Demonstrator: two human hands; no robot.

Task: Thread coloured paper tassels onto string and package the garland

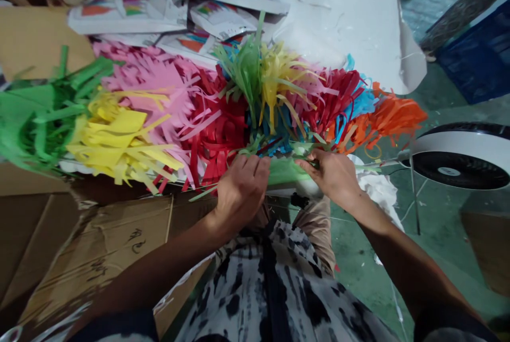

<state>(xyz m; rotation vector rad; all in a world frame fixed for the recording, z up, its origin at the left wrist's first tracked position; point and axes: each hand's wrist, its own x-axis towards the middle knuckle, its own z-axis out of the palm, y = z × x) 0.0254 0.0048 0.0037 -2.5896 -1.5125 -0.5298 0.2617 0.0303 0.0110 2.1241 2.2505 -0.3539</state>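
Observation:
At the table's near edge, a light green piece of tissue paper (pixel 289 170) stretches between my two hands. My left hand (pixel 244 185) is closed on its left end, with a thin green strip trailing off to the left. The fingers of my right hand (pixel 332 174) pinch its right end. Just beyond my hands lies a row of fringed tissue tassels: a green one (pixel 249 68), a yellow one (pixel 274 74), a red one (pixel 334 92), a blue one (pixel 362 102) and an orange one (pixel 390 113). To the left are a red heap (pixel 215 145) and a yellow heap (pixel 119 137).
Printed white packets (pixel 131 10) are piled at the back left. White sheeting (pixel 342 18) covers the table at the back right. A fan (pixel 458 156) stands at the right, a blue crate (pixel 482 55) behind it. Cardboard boxes (pixel 103 246) are at the lower left.

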